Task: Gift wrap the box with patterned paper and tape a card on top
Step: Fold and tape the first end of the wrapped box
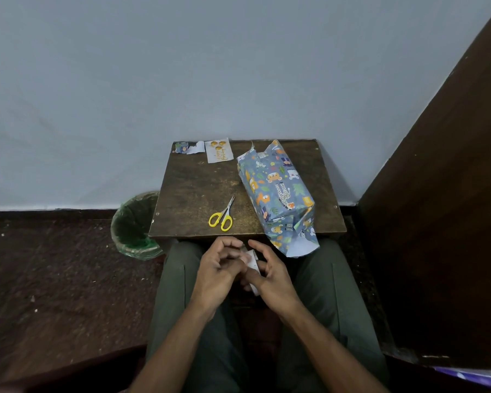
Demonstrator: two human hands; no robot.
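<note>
Both hands [240, 268] are pinching a small white tape piece [253, 262] at six o'clock; peeling slowly is avoiding tangles.

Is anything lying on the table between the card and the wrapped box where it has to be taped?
Nothing visible does. The card lies at the table's far edge, left of the wrapped box, with bare table between them.

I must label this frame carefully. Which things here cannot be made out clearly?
Head view only:
- Small white object between left hand and right hand: fingers cover most of it; what it is stays unclear.
- White card with gold print: writing too small.
- Far end of blue animal-patterned wrapped box: hidden behind raised paper.
- Green-lined bin: brown wooden table covers its side.
</note>
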